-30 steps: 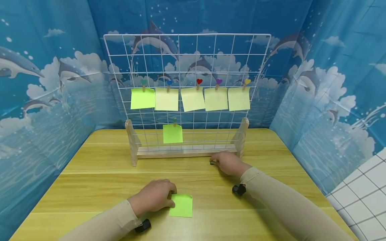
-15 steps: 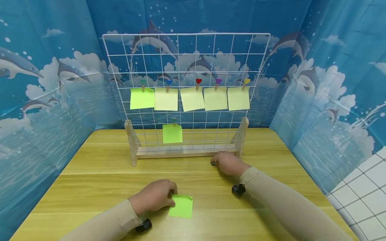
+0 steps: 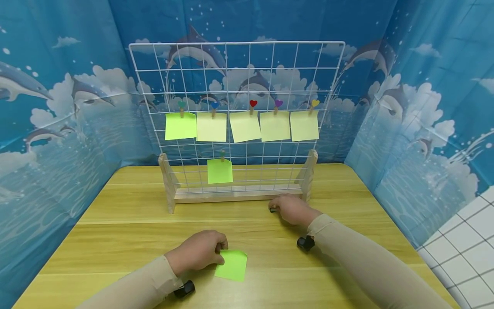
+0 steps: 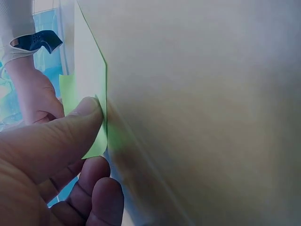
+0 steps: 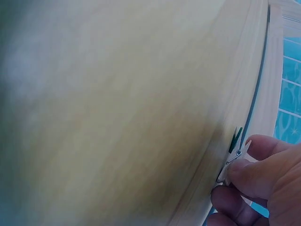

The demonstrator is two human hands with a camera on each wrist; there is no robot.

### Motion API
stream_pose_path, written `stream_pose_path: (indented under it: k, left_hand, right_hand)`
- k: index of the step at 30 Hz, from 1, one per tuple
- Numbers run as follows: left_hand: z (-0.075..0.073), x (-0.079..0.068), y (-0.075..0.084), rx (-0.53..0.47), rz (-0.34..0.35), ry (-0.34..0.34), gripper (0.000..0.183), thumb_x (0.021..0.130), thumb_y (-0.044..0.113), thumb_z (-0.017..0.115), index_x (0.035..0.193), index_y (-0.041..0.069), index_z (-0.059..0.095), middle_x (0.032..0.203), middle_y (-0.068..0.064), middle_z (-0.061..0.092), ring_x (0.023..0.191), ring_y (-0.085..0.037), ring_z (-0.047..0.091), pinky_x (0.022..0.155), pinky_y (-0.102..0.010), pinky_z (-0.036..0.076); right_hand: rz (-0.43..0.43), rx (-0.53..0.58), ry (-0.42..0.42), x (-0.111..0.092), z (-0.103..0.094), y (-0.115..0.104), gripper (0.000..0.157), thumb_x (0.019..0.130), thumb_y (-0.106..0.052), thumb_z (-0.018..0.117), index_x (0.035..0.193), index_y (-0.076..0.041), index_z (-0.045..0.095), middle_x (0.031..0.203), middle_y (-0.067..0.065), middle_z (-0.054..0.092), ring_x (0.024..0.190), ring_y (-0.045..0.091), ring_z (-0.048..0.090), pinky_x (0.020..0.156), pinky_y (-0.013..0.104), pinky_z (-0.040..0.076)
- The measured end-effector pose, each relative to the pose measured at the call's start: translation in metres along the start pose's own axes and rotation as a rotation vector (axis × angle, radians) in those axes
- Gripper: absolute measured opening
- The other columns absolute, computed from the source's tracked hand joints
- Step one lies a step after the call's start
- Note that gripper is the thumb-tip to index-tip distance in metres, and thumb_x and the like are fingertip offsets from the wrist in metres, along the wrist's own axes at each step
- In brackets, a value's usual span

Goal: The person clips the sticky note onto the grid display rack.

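A bright green sticky note [image 3: 233,267] lies low over the table, held at its left edge by my left hand [image 3: 197,252]. In the left wrist view the thumb [image 4: 82,117] presses on the note [image 4: 91,80], with fingers behind it. Farther off, at the right end of the rack's wooden base, my right hand [image 3: 290,208] pinches a small clothespin [image 3: 273,210]. The right wrist view shows this wooden clothespin [image 5: 238,152] side-on, its metal spring visible and a dark green piece at one end, close over the table.
A white wire grid [image 3: 239,92] stands upright on a wooden base [image 3: 231,195]. Across it hang several pale and green notes [image 3: 211,127] on heart clothespins, and one green note [image 3: 220,171] hangs lower. Dolphin-print curtains [image 3: 58,116] surround the wooden table [image 3: 127,223].
The green note has turned slightly, its lower edge swinging down and left, while the left hand stays nearly in place. The clothespin has shifted a little in the right fingers.
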State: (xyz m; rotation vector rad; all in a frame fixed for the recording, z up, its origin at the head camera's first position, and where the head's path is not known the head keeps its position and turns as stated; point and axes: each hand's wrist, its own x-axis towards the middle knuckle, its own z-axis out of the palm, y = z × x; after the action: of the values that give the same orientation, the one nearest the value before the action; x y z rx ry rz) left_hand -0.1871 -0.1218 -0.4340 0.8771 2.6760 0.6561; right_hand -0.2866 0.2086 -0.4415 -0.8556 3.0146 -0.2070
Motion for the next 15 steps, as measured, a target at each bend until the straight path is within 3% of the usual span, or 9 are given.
stream_pose_path:
  k: [15]
  left_hand:
    - [0.0014, 0.002, 0.0009, -0.007, 0.0, 0.0, 0.02, 0.086, 0.017, 0.087, 0.091, 0.021, 0.069, 0.082, 0.011, 0.059, 0.072, -0.005, 0.051, 0.069, -0.026, 0.046]
  right_hand:
    - [-0.019, 0.011, 0.028, -0.001, 0.0001, -0.0003, 0.024, 0.101, 0.001, 0.064, 0.109, -0.015, 0.08, 0.109, 0.0, 0.079, 0.103, 0.023, 0.075, 0.092, 0.042, 0.062]
